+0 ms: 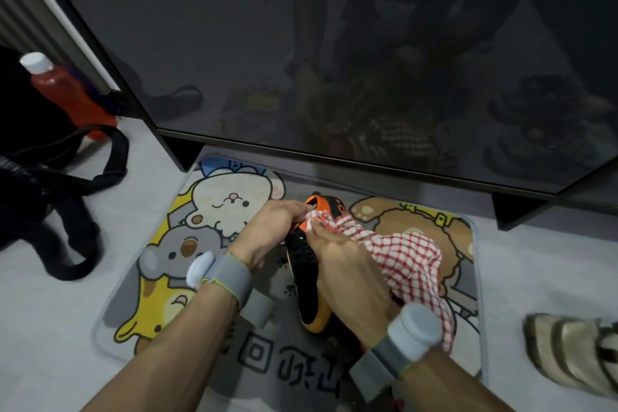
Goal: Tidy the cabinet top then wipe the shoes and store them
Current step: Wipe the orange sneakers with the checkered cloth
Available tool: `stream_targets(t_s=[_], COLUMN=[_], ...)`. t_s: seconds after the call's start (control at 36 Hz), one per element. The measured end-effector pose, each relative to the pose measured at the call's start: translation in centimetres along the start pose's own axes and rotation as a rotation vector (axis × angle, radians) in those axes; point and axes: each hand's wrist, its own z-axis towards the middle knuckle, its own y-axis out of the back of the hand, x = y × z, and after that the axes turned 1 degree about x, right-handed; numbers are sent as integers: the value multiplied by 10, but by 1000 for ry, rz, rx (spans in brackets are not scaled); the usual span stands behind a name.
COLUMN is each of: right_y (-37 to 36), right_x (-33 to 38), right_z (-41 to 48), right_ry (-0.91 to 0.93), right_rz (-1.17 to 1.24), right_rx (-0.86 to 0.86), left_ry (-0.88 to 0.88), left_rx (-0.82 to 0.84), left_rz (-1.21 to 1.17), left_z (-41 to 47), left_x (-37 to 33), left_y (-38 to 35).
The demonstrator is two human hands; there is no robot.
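A dark, glossy cabinet (301, 43) fills the upper frame, its front standing on short black feet and dimly mirroring the scene below. Pale floor (50, 311) spreads beneath it to both lower corners. A cartoon-animal mat (267, 361) lies at lower centre, its far edge tucked under the cabinet. A black bag (33, 144) with looping straps slumps at the left edge. On the mat, centre frame, an orange-and-black shoe (306, 281) lies lengthwise, one end pointing at the cabinet. A red-checked cloth (408, 257) drapes over its right side. The hands work close together: the left hand (267, 231) curls its fingers around the shoe's far end, while the right hand (347, 274) bunches the cloth against the shoe. Both wrists wear grey bands. A pale strapped sandal (568, 351) sits at lower right, off the mat. A red bottle (63, 90) with a white cap leans by the bag, upper left.
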Motion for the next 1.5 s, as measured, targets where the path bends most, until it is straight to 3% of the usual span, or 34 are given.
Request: stream_targets(t_s=[0.22,0.31,0.42,0.53,0.64,0.75,0.86,0.94,1.08,1.33,1.5], right_y=[0,4,0,3,13,20,2,-8,6,1,6], right_x=[-22,-16,-2,-6,-17,-17,0,1,-18,1,-8], right_z=[16,13,-12,-18,5,18,-3,-8,13,-25,-13], right_ry=[-88,-103,-121,-153,-206,-255,-186,-149,-219,-173,-178], right_rz=[82,22,-3,74,116,88,45,25,81,46,41], right_rx=[-44,41,73,13,-161,-20,-27,76,-132,32,-19], left_ry=[-20,-43,-83,-116,-136,-163,-184,-193,-200,-206,-209], left_rx=[107,183,164,105,134,195,127,85,59,-19,-40], left_rz=[117,190,184,172,160,207,201,233,269,289,404], left_z=[-3,0,0,0,0,3,6,5,4,0,1], left_x=[1,0,5,13,10,4,7,12,13,13,19], left_y=[3,6,12,8,-3,-12,-6,1,4,2,4])
